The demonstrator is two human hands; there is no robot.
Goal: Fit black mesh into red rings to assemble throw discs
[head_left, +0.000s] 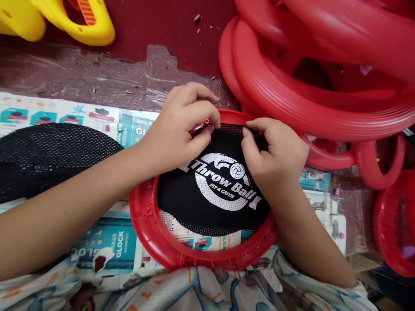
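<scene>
Black mesh panel (177, 190), one, white print "Throw Ball, Fly & Catch": middle of the frame, laid across the opening of a red ring (145, 224). Upper edge met the ring's upper rim; lower edge hung loose, short of the lower rim. Ring lay flat, small raised details along its face.

Left hand (191, 121): upper middle; thumb and forefinger narrowed on the panel's upper edge. Right hand (279, 151): right of the print; thumb and forefinger close together at the same edge. Whether mesh was pinched between them could not be told.

Handling note, a judgement: the edge was best worked in short lengths, one hand steadying it while the other eased the next stretch along the rim, pull even, lettering unpuckered.

Surroundings: printed card sheets (125, 242), under the ring; second black mesh piece (58, 142), left; stacked red rings (340, 121), upper right; further red frame (387, 242), lower right; yellow plastic part (97, 34), upper left; dark red table (152, 21), top.
</scene>
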